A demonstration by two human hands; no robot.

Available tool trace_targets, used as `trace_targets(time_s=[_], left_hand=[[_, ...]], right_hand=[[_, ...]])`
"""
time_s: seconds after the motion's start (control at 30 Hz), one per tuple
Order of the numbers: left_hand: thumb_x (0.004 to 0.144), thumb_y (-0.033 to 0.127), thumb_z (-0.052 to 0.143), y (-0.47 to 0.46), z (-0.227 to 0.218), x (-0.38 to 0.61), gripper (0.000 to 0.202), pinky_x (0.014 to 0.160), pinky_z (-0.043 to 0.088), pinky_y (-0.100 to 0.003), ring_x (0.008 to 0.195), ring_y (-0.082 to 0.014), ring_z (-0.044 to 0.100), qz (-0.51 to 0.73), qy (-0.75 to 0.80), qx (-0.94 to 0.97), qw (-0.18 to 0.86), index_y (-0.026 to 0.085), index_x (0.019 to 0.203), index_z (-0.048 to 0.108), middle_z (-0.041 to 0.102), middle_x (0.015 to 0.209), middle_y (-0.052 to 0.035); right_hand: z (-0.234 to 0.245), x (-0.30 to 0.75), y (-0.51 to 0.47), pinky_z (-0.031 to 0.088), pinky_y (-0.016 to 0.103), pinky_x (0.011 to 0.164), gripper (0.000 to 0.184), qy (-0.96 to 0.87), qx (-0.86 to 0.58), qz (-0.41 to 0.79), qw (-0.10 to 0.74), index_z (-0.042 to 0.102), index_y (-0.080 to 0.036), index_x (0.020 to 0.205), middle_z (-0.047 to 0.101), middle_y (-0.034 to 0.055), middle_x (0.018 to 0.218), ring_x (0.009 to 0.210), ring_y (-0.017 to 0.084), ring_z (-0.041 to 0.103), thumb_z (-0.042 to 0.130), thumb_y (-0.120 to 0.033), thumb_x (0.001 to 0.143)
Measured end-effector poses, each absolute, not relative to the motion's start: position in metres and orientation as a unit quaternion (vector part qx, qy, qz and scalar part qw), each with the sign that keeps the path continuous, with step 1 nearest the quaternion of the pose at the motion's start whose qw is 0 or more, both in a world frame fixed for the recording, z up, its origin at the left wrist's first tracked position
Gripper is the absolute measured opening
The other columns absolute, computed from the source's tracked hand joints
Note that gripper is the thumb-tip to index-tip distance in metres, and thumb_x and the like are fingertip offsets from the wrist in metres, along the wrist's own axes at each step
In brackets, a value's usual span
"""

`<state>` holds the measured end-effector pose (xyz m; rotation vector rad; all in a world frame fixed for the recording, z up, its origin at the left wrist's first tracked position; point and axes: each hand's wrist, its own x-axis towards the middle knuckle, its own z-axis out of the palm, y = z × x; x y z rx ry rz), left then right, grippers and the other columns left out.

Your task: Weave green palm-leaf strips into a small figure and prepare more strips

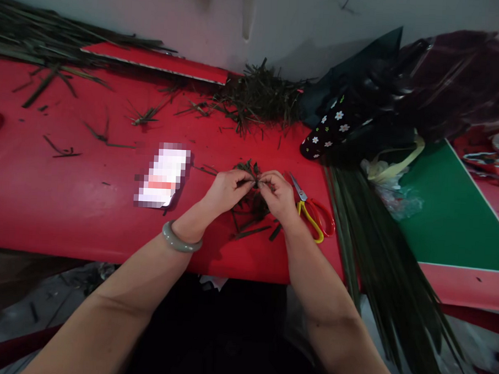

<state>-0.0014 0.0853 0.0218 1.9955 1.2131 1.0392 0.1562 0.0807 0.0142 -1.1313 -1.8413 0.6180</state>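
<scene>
My left hand and my right hand meet over the red table, both pinched on a small woven piece of green leaf strips. Their fingertips touch at the top of the piece. Loose strip ends trail from it onto the table below my hands. A grey-green bangle sits on my left wrist.
Scissors with red and yellow handles lie just right of my right hand. A long bundle of green leaves hangs over the table's front edge. A heap of leaf cuttings and dark bags lie at the back. A blurred white card lies left.
</scene>
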Motion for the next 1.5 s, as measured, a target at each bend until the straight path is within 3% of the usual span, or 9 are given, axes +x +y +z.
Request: trace_targets(time_s=[0.17,0.37,0.5,0.8,1.1,1.5], left_hand=[[0.071,0.014,0.052,0.0845,0.0209,0.0004,0.012,0.064,0.044,-0.024,0.067,-0.0116,0.058,0.402,0.464,0.742,0.268,0.016,0.074,0.063,0.066,0.071,-0.0027],[0.071,0.02,0.053,0.0863,0.0199,0.0015,0.01,0.055,0.044,-0.021,0.057,-0.0089,0.054,0.434,0.488,0.619,0.437,0.014,0.071,0.062,0.063,0.062,-0.0003],[0.071,0.028,0.056,0.0866,0.0186,0.0015,0.015,0.055,0.044,-0.021,0.057,-0.0085,0.054,0.464,0.463,0.578,0.487,0.014,0.072,0.062,0.062,0.063,-0.0009],[0.067,0.026,0.061,0.0841,0.0203,0.0044,0.017,0.061,0.045,-0.021,0.061,-0.0073,0.054,0.458,0.424,0.555,0.549,0.013,0.077,0.063,0.063,0.069,-0.001],[0.064,0.019,0.058,0.0856,0.0203,0.0032,0.008,0.055,0.042,-0.019,0.055,-0.006,0.051,0.459,0.448,0.537,0.548,0.013,0.068,0.061,0.058,0.06,0.0013],[0.06,0.017,0.06,0.084,0.0241,0.006,0.006,0.052,0.045,-0.019,0.048,-0.0049,0.051,0.455,0.445,0.467,0.614,0.013,0.064,0.06,0.057,0.054,0.0031]], right_hand=[[0.014,0.1538,0.0804,0.043,0.031,0.072,0.006,-0.735,-0.462,0.242,0.433,0.051,-0.02,0.069,0.055,0.0024,0.078,0.077,0.014,0.053,0.048,-0.018,0.074],[0.0099,0.1567,0.0813,0.042,0.028,0.07,0.007,-0.662,-0.464,0.309,0.501,0.051,-0.019,0.071,0.054,0.0016,0.079,0.074,0.012,0.052,0.047,-0.021,0.076],[0.0103,0.1592,0.0817,0.042,0.027,0.068,0.007,-0.619,-0.477,0.327,0.531,0.053,-0.019,0.075,0.054,0.0008,0.08,0.073,0.012,0.051,0.048,-0.025,0.077],[0.0139,0.1555,0.081,0.043,0.028,0.072,0.008,-0.696,-0.443,0.297,0.481,0.052,-0.018,0.071,0.055,0.0012,0.077,0.075,0.012,0.053,0.048,-0.019,0.077],[0.0176,0.1541,0.0762,0.046,0.032,0.075,0.007,-0.744,-0.448,0.133,0.478,0.059,-0.022,0.08,0.059,0.0022,0.081,0.082,0.015,0.056,0.052,-0.021,0.077],[0.0148,0.1587,0.0771,0.043,0.033,0.073,0.009,-0.777,-0.463,0.091,0.417,0.06,-0.021,0.077,0.061,0.0031,0.078,0.079,0.016,0.056,0.052,-0.024,0.077]])
